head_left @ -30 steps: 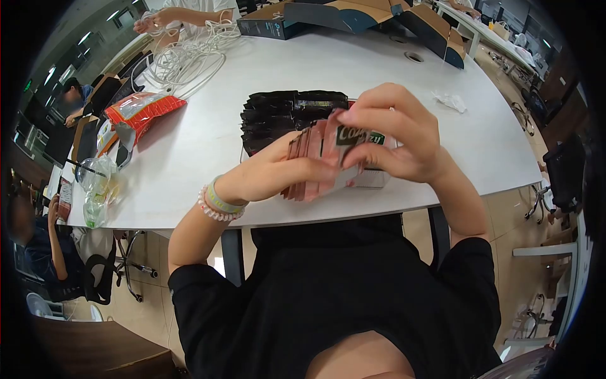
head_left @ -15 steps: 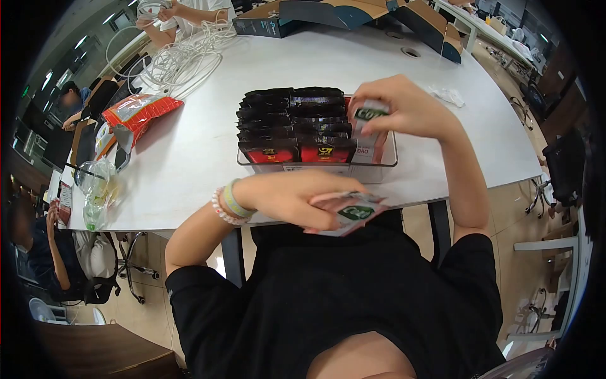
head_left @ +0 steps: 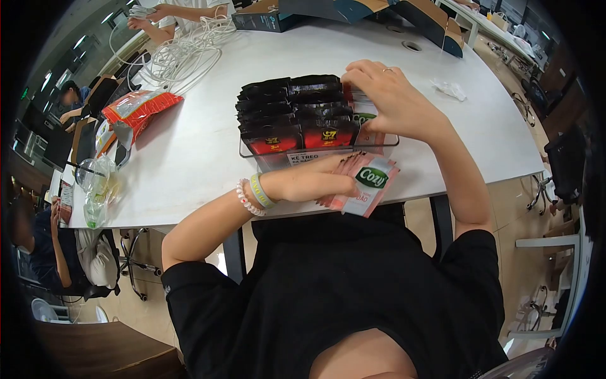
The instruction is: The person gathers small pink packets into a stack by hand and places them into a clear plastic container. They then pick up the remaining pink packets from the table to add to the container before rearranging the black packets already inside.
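My left hand [head_left: 303, 186], with bracelets at the wrist, is closed around a fanned bunch of pink-and-white Cozy tea sachets [head_left: 372, 178] in front of the rack. A clear rack [head_left: 252, 163] with a metal rim stands near the table's front edge. Two rows of black-and-red G7 coffee sachets [head_left: 328, 137] fill its left and middle parts. At its right end, my right hand [head_left: 401, 104] grips more Cozy sachets [head_left: 364, 118] between thumb and fingers. That hand partly covers them, so how many it holds is hidden.
On the white table [head_left: 454, 151], a red foil bag [head_left: 142, 108] and a clear plastic cup in a bag [head_left: 98, 189] lie left. White cables [head_left: 183, 60] pile behind them, near another person's hands [head_left: 154, 16]. Open cardboard boxes [head_left: 341, 12] stand at the back; crumpled plastic [head_left: 449, 88] lies right.
My left hand has turned its Cozy sachets up, so their fronts now show. My right hand has lowered its Cozy sachet into the rack's right end. The coffee sachets lean slightly differently.
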A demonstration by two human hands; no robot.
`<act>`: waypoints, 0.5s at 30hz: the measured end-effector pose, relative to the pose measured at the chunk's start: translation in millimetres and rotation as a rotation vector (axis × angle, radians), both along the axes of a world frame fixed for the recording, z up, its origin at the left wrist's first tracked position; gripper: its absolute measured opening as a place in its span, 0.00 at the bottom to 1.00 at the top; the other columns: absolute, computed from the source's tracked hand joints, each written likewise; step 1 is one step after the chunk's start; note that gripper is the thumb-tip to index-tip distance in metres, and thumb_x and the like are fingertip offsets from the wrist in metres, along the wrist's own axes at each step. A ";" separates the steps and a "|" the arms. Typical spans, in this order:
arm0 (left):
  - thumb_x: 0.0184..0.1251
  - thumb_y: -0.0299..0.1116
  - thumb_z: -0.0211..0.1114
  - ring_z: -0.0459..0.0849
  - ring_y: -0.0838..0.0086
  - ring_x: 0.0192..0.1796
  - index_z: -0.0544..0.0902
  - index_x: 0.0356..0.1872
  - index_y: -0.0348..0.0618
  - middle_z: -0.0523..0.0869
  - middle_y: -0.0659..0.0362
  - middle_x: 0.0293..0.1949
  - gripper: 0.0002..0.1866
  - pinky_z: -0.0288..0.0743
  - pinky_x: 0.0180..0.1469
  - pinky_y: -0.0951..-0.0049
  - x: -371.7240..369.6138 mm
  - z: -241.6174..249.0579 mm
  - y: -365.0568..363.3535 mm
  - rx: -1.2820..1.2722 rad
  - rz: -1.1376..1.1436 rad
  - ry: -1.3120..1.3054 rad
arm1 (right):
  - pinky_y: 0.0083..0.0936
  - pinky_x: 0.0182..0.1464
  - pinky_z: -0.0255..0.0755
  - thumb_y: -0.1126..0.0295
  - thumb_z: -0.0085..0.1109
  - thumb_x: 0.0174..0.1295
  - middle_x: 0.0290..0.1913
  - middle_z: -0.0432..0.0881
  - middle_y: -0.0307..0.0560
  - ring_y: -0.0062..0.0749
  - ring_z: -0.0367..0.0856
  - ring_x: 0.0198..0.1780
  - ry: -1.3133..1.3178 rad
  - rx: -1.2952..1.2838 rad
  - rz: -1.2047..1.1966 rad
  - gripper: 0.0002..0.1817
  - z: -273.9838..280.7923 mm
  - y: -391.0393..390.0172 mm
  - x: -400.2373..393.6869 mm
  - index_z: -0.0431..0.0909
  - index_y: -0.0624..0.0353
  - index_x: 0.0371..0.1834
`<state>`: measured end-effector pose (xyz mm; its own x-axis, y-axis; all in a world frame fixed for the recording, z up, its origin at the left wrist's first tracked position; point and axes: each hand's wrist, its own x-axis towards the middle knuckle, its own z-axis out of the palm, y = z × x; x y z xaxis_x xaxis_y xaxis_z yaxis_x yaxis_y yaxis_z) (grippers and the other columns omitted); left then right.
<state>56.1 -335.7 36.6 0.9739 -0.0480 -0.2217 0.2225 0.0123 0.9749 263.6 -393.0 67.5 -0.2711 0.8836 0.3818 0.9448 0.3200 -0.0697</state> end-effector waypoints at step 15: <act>0.64 0.35 0.55 0.73 0.83 0.29 0.56 0.69 0.33 0.75 0.61 0.34 0.34 0.68 0.30 0.80 -2.2 2.6 6.0 0.164 0.025 -0.040 | 0.28 0.50 0.68 0.68 0.68 0.40 0.54 0.76 0.50 0.35 0.73 0.47 0.353 -0.273 0.060 0.42 3.4 20.8 31.8 0.66 0.56 0.65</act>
